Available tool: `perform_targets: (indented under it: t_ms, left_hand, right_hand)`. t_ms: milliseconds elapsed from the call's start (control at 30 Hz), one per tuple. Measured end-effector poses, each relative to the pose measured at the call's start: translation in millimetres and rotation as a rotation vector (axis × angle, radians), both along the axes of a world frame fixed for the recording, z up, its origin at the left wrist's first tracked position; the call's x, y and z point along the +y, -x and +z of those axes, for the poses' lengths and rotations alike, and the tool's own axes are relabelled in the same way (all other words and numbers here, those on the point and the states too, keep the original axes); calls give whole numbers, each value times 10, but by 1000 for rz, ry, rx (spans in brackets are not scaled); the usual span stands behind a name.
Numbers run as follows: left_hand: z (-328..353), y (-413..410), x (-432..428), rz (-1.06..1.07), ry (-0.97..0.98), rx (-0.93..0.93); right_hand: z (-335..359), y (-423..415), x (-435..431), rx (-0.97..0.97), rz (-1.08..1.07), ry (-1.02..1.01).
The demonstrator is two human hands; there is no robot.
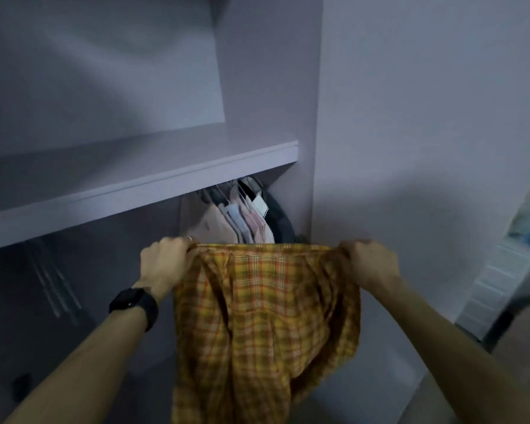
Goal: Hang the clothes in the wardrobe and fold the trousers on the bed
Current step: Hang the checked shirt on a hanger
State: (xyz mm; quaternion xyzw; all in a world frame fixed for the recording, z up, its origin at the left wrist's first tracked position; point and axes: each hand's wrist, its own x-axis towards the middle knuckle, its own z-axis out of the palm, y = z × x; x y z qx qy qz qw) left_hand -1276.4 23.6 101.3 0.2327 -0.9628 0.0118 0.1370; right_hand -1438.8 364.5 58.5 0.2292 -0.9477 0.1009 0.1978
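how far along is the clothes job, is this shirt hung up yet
Done: several clothes already hang under the wardrobe shelf. In hand: the left hand and right hand each grip the top edge of a yellow checked shirt, stretched between them; no hanger shows in it. Left: hanging this shirt and folding the trousers; neither they nor the bed are in view.

Dim light falls on a pale wall (pixel 426 117) beside white drawers (pixel 499 289).
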Motion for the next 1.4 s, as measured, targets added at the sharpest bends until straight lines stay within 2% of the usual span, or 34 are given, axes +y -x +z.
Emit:
perform_targets:
  t_ms: [133,200,333,433,700,833,1000,1233,1400]
  left_hand:
    - [-265,-71,-317,102,-113,67]
    - [-385,-131,-410,149,-152,49]
    - [-595,-217,-567,287,-459,121]
    - [-672,-217,-596,306,-674,240]
    - [-575,-167,-121,304,-860,518]
    - [-546,-303,169,322,-715,502]
    - [-516,-717,350,397,-570,326]
    - [-437,-1196,593,514,-266,154]
    - [-596,-1591,603,558,165,130]
  right_hand:
    - [-261,190,-380,-60,13,71]
    - [-352,239,-618,-182,36,-26]
    - [-491,229,-1126,-292,312,64]
    - [-476,167,-1462,-381,485,63]
    - [-294,96,-2218,-595,954,246]
    - [-233,9,-2506,-634,1207,180]
    - [-265,-242,-2601,-744,1379,65]
    - [-335,-789,-2695,-846,1419,207]
    - [-390,-1219,-2756,-894,1392,297]
